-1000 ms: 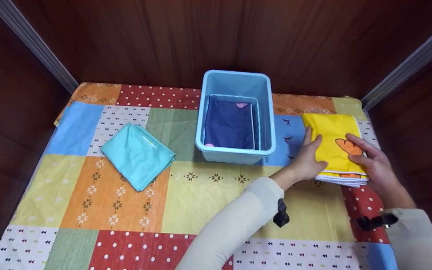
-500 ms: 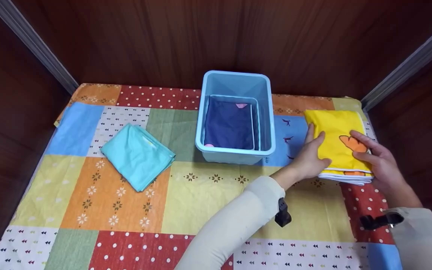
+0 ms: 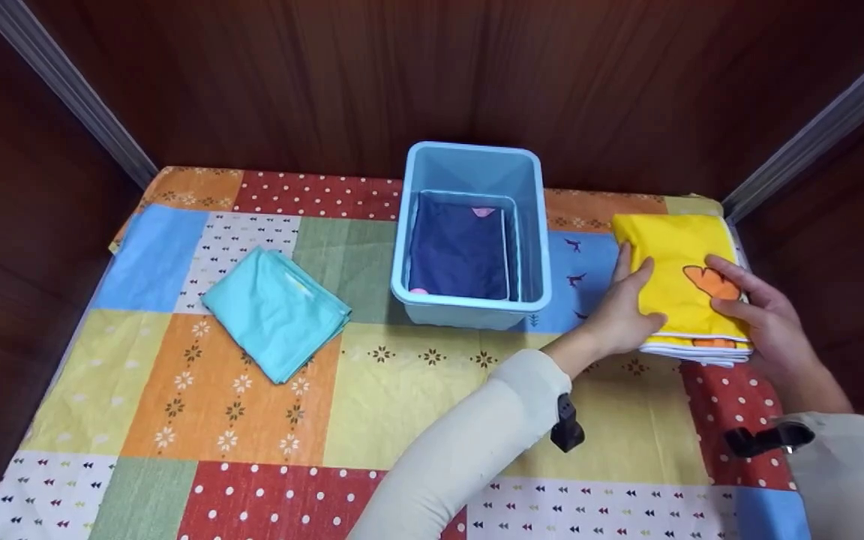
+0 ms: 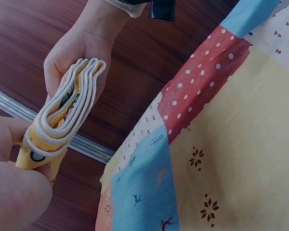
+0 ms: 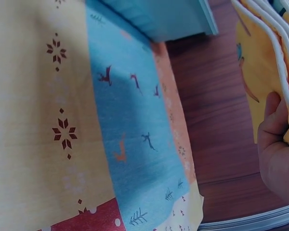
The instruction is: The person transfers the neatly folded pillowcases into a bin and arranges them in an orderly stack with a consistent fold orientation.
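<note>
At the right side of the table in the head view, a folded yellow cloth (image 3: pixel 668 281) with an orange print and white edging is held between both hands. The left hand (image 3: pixel 619 313) grips its left edge, thumb toward the near side. From the other side, the right hand (image 3: pixel 777 330) holds the right edge, fingers over the orange print. The left wrist view shows the cloth's stacked white-edged layers (image 4: pixel 82 96) end-on, raised above the tabletop. In the right wrist view, the cloth's yellow underside (image 5: pixel 262 67) hangs clear of the table.
A light blue plastic basket (image 3: pixel 469 306) stands at the back centre with a folded navy cloth (image 3: pixel 454 251) inside. To its left lies a folded turquoise cloth (image 3: pixel 274 315). A patchwork tablecloth (image 3: pixel 402 420) covers the table; dark wooden panels (image 3: pixel 327 82) surround it.
Both hands have carried the yellow cloth slightly right and toward the back. The basket and the turquoise cloth stay where they were.
</note>
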The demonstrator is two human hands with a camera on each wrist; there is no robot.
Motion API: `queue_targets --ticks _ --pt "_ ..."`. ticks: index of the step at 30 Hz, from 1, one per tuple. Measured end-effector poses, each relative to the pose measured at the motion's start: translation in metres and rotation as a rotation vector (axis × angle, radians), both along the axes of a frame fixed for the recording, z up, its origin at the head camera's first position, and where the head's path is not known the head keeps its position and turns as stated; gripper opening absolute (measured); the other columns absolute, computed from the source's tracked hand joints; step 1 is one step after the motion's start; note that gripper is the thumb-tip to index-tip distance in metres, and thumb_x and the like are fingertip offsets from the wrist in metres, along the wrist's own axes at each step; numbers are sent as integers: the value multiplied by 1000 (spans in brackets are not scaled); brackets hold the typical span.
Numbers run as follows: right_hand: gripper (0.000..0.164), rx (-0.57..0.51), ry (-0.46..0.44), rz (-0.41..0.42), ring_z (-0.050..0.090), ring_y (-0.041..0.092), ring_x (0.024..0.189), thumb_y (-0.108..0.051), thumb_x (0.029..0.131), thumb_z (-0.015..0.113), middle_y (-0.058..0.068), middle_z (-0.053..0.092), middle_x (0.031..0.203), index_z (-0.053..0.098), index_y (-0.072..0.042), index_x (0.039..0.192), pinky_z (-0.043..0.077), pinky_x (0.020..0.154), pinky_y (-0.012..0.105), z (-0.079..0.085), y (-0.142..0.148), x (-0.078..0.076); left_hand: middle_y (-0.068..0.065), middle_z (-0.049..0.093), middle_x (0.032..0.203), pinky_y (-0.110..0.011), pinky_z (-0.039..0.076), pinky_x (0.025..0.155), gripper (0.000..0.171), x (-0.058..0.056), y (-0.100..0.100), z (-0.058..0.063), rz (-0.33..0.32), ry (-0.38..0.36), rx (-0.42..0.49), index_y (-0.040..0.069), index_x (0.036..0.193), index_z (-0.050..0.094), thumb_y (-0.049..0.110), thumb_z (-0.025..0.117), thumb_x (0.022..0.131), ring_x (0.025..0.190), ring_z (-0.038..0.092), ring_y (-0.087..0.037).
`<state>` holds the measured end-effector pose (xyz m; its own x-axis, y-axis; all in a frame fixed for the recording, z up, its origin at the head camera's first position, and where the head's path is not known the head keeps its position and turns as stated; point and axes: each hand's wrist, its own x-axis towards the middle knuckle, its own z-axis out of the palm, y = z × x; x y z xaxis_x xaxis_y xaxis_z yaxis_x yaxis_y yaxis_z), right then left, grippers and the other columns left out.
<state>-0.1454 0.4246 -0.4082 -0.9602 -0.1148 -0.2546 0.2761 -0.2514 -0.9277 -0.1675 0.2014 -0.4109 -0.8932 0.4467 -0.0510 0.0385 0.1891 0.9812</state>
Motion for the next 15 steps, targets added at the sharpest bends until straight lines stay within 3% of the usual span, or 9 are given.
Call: queue_targets --ticks 15 --pt "54 -26 -10 -11 72 18 100 -1 104 52 -4 61 129 50 -25 152 59 84 31 4 -2 -1 -1 -5 171 -6 34 102 76 0 -2 5 -2 14 -3 5 159 31 0 70 93 154 12 -11"
